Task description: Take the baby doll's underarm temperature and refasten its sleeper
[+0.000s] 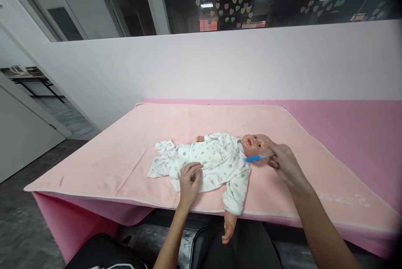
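**Doll on a pink blanket, one hand on its body, one at its head**

A plastic baby doll (220, 164) lies on its back at the centre of the frame, dressed in a soft white romper printed with small pastel shapes. Its smooth, hard head sits at the right end and its cloth-covered legs at the left, so its long axis runs nearly level across the frame, face turned up and towards the far wall. One sleeved arm reaches towards the lower edge of the frame, and its bare plastic hand hangs past the near edge of the table.

The left hand (189, 180) rests on the romper over the doll's lower body, fingers curled lightly down on the cloth; it grips nothing that can be seen. The right hand (284, 161) is just right of the doll's head, fingers pinched on a slim blue stick-like tool (255, 158). The tool is blurred; its tip points left, at the doll's neck and cheek.

The doll lies on a fuzzy pale pink blanket (109, 164) with a stitched hem, spread over a table with a deeper pink cover (361, 126). Open blanket lies left, right and behind the doll. A plain white wall (220, 68) closes the far side, and the blanket's near hem runs just below the doll.
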Demonstrator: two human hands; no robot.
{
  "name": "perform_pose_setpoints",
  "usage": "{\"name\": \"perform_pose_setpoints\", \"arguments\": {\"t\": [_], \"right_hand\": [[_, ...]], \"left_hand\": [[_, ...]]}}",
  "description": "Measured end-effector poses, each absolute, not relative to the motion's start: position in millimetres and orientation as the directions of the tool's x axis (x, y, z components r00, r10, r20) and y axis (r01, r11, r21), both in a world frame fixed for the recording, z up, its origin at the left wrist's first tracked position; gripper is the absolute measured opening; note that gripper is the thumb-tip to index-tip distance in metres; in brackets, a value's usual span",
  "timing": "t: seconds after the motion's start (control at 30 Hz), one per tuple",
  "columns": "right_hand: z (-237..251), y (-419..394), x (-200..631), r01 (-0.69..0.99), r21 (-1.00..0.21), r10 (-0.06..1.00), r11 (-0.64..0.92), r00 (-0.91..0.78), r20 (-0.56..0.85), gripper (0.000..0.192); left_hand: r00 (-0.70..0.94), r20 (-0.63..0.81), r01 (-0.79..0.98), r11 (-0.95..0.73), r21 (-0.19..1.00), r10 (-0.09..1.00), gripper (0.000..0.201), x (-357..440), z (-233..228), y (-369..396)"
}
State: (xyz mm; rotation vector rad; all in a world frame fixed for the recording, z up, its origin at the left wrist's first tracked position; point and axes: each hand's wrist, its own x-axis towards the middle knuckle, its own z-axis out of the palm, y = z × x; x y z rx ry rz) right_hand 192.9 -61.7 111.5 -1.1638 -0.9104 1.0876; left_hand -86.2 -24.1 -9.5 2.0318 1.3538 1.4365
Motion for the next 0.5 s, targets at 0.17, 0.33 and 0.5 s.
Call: {"name": "perform_pose_setpoints", "arguments": {"t": [0.17, 0.33, 0.5], "right_hand": [[121, -55, 192, -0.113, -0.992, 0.98, 0.059, 0.194, 0.036, 0.051], [137, -57, 180, -0.076, -0.994, 0.989, 0.078, 0.129, 0.068, 0.05], [141, -58, 172, -0.032, -0.995, 0.99, 0.091, 0.111, 0.087, 0.054]], "left_hand": [[0.069, 0.57, 0.501, -0.522, 0.69, 0.819, 0.018, -87, -12, -23], [0.073, 0.574, 0.499, -0.529, 0.687, 0.815, 0.018, -88, -13, -22], [0.074, 0.58, 0.484, -0.538, 0.69, 0.811, 0.018, -89, -13, -22]]}}
